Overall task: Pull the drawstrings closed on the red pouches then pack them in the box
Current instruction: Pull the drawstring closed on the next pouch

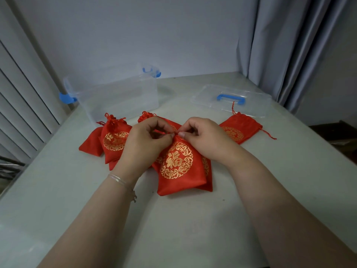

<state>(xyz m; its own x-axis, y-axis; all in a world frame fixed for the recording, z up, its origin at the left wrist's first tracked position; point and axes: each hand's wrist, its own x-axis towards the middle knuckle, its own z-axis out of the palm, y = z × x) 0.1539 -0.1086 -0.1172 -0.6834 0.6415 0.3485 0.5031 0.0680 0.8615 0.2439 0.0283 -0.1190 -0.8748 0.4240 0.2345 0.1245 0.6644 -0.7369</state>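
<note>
Both hands meet at the mouth of the front red pouch, which lies near the middle of the desk with its gold emblem facing up and its bottom toward the near edge. The left hand pinches the gathered neck and a bit of red drawstring between thumb and curled fingers; the right hand pinches the cord on the opposite side, thumb tip pressed close to the left one. Held this way, the two hands can draw outward against each other and cinch the mouth, which looks partly gathered already.

Another pouch lies under this one, its edge showing on the right. To the left, a cinched pouch rests on further red ones, its top bunched tight. A flat pouch lies toward the right edge, its mouth wide and cords trailing loose, so it probably awaits closing.

The clear plastic box with blue latches stands at the far left corner, no pouch visible inside. Its lid, blue handle up, lies apart at the far right, leaving the box free for packing, which has not begun.
</note>
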